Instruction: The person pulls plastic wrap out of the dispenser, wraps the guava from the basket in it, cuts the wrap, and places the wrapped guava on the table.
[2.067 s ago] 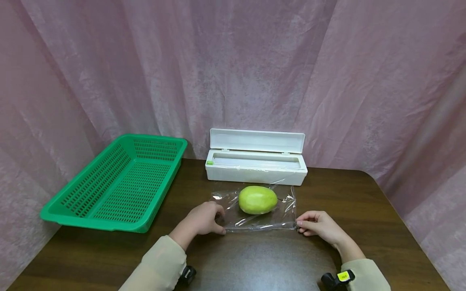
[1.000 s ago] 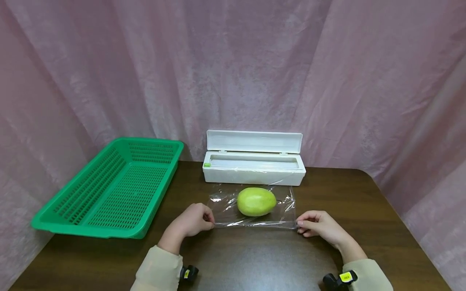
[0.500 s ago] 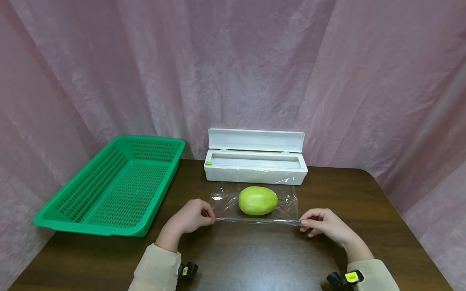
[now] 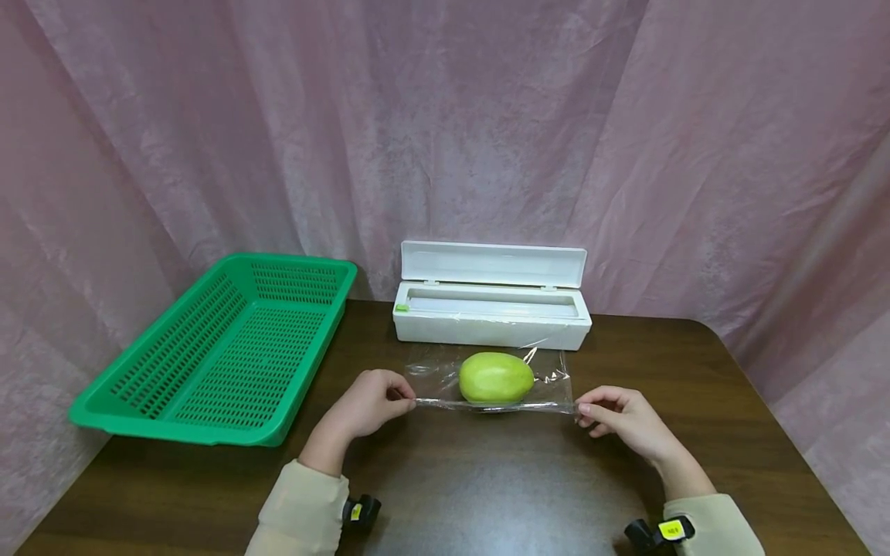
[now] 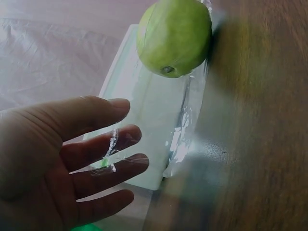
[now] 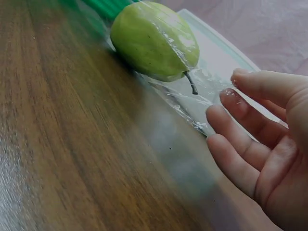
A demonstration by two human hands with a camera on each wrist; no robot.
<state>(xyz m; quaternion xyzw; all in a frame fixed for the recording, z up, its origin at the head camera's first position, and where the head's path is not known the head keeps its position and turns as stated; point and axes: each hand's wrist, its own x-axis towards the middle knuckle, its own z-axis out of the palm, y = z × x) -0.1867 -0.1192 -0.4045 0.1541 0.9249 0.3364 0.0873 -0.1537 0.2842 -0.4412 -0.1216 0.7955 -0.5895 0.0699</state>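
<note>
We have the green fruit lying lengthwise, roughly midway between our left fingers and right fingers, both pinching the clear film.

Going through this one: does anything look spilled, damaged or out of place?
Nothing looks spilled or damaged; the fruit seems whole and the film is merely creased. One small oddity: the green basket appears to jut past the left edge of the table, though its underside is hidden.

Green fruit beyond hand
</note>
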